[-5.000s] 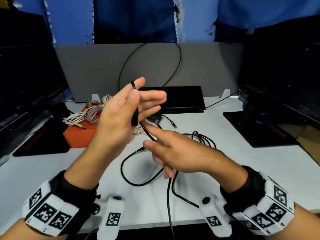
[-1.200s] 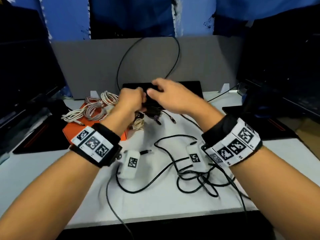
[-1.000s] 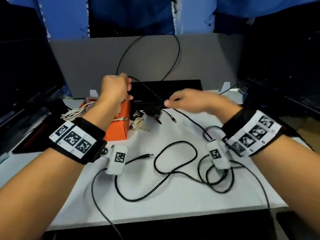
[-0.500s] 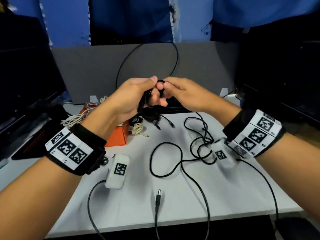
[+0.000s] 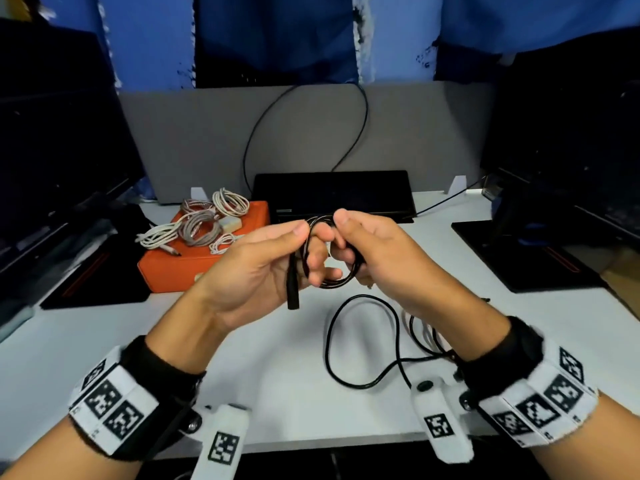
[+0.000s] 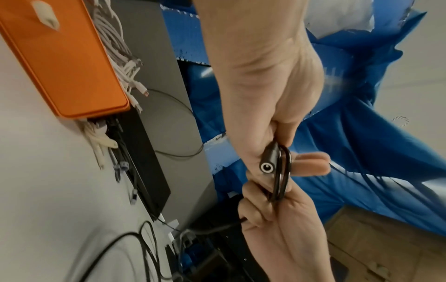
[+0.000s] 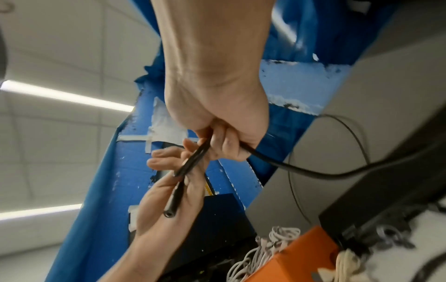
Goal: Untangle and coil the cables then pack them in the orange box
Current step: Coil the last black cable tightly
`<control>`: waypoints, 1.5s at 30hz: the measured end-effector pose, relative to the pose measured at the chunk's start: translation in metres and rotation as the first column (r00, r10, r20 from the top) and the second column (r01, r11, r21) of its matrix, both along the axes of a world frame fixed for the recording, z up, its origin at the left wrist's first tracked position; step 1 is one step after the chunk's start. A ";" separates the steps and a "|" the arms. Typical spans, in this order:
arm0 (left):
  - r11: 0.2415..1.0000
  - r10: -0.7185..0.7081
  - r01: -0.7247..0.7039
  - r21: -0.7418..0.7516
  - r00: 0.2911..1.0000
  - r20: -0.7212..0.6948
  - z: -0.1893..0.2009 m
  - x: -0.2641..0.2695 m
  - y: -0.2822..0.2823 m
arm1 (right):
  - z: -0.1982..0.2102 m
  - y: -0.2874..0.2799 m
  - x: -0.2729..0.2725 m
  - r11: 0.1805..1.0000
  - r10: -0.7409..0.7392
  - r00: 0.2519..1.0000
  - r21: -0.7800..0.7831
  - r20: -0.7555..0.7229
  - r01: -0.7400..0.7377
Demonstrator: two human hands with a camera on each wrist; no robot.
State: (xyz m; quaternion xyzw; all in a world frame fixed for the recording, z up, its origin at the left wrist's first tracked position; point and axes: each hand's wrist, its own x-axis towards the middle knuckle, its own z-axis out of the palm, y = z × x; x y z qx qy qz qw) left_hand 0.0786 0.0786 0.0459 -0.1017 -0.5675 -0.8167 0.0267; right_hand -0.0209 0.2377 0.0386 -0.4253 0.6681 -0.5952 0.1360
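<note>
Midway, roughly, by the look of it. Several pale grey and white braided cable coils (image 5: 204,223) already bundled and heaped on top of the flat orange box (image 5: 180,270) at the left rear of the white table (image 5: 284,382); whether the box lies open or lidded cannot be told, so packing counted as not finished. Thin black rubber cable (image 5: 329,271) in hand above the table centre, only a few small loops formed. Left hand (image 5: 256,271) with thumb and fingers curled, pinching those loops, the cable's black barrel socket end (image 5: 292,292) hanging below the palm. Right hand (image 5: 377,258) with fingers curled round the same cable, feeding the next turn onto the loop. Long loose tail of the cable (image 5: 363,341) sprawled in open curves on the table under the right wrist, not yet wound. Left to do, by judgement: winding in that tail, setting the coil at the box, then getting all coils properly inside.
</note>
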 end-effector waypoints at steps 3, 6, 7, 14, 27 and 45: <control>0.998 -0.041 0.036 0.060 0.996 0.076 0.006 0.003 0.006 | 0.007 0.003 0.004 1.000 -0.013 0.988 0.015 -0.155 0.015; 0.989 -0.072 0.065 0.132 0.996 0.050 0.009 0.003 0.012 | 0.012 0.006 0.006 1.000 0.007 0.991 0.000 -0.133 -0.007; 0.985 -0.080 0.074 0.156 0.996 0.030 0.009 0.004 0.014 | 0.013 0.007 0.006 1.000 0.009 0.994 -0.001 -0.105 -0.009; 0.967 -0.202 0.207 0.150 0.978 -0.047 0.012 0.008 0.018 | 0.022 0.017 0.008 0.996 0.069 0.992 -0.043 -0.106 -0.073; 0.888 0.459 -0.441 0.130 0.862 -0.213 0.022 0.002 0.011 | -0.006 0.001 0.020 0.782 0.230 0.891 0.619 -0.392 0.070; 0.836 0.245 -0.269 -0.479 0.963 -0.114 0.036 0.016 -0.042 | 0.039 0.042 -0.045 0.949 -0.081 0.880 0.234 -0.469 0.213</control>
